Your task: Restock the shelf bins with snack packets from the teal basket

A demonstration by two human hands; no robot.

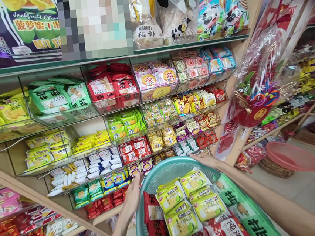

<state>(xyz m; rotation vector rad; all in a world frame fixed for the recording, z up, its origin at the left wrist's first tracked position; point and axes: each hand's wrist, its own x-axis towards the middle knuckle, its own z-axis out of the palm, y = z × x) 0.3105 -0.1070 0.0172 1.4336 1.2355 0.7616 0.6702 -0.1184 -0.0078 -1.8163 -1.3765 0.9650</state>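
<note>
A teal plastic basket (pixel 152 176) is held up in front of me, tilted toward me. My left hand (pixel 133 190) grips its left side, the fingers partly hidden behind the rim. At the far right rim, my right hand (pixel 206 160) holds on, with its fingertips on the edge. Inside lie several yellow-green snack packets (pixel 193 181) in a pile. Beside them are green snack bags (pixel 246 213) on the right, red packets (pixel 156 216) on the left, and a red-and-white packet (pixel 226 232) nearer me.
Ahead, tiered shelves have clear bins with green bags (pixel 52 96), red bags (pixel 112 85) and yellow packets (pixel 91 141). Large snack bags (pixel 178 16) stand on the top shelf. A plastic-wrapped gift basket (pixel 256 104) hangs at right, above a pink basket (pixel 292 157) near the floor.
</note>
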